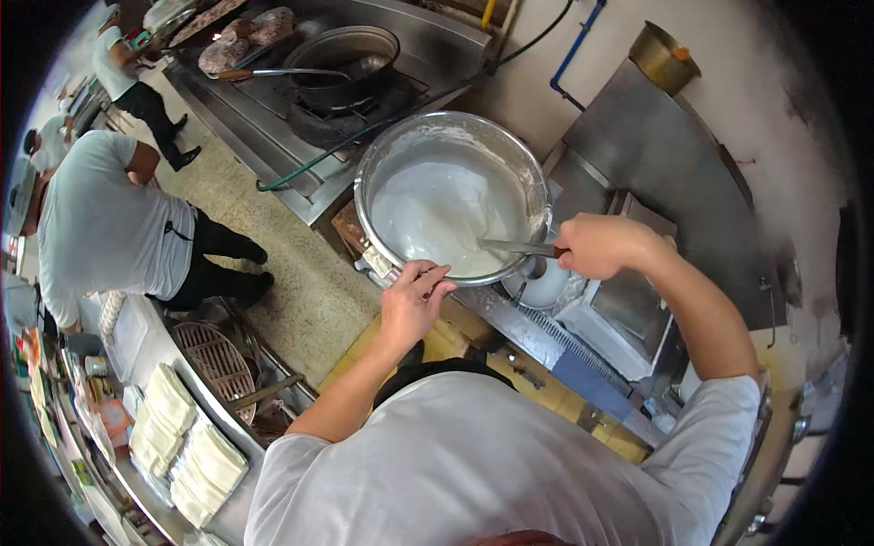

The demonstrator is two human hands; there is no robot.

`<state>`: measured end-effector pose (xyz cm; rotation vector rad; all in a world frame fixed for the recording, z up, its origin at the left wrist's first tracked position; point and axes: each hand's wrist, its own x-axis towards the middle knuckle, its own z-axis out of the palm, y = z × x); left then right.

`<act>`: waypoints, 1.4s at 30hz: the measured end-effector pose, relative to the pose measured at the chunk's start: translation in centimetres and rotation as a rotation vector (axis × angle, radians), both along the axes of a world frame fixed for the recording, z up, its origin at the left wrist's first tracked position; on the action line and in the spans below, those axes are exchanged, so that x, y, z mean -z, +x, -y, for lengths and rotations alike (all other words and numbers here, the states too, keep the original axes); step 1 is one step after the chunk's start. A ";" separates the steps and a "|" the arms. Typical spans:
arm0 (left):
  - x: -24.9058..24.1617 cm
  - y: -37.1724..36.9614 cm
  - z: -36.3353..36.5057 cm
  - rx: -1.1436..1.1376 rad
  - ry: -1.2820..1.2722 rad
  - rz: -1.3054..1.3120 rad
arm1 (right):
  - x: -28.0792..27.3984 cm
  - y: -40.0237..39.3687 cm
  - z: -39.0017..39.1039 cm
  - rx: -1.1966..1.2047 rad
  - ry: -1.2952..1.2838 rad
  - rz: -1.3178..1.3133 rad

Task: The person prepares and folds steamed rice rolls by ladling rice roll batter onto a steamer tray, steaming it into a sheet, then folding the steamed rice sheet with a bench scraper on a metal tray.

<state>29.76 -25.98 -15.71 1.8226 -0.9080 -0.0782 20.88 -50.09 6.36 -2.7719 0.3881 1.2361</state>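
Observation:
A large round metal bowl [366,205] in front of me holds a thick white liquid [428,205], with white smears up its inner wall. My right hand [601,246] is closed around the brown handle of a long metal stirring tool [519,247]. The tool's far end dips into the liquid, so its shape is hidden. At the bowl's near rim, my left hand [414,305] grips the edge with bent fingers.
A dark wok [300,96] with a wooden-handled ladle [273,73] sits on the stove to the upper left. Packs of pale folded sheets [209,473] lie on the left counter. A co-worker [118,218] stands nearby. A brass-coloured pot [657,59] stands upper right.

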 end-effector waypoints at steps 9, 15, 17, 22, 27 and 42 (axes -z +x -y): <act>0.8 0.7 -0.2 0.030 -0.049 0.046 | 9.6 -3.0 -7.4 -0.032 -0.357 0.369; 0.3 0.6 -0.3 0.013 -0.019 0.041 | 5.1 -1.9 -1.0 -0.085 -0.234 0.237; 0.2 0.4 -0.3 -0.003 -0.005 0.047 | 1.5 0.2 -0.5 -0.051 -0.156 0.094; 0.6 0.1 -0.1 -0.031 -0.008 0.088 | -0.5 1.1 -1.5 0.299 0.126 -0.075; 0.2 -0.4 0.0 -0.047 -0.028 0.020 | 9.0 -2.7 -4.4 0.046 -0.152 0.335; -0.3 -1.4 0.3 -0.098 -0.006 -0.034 | -0.2 1.1 2.5 0.150 0.080 -0.067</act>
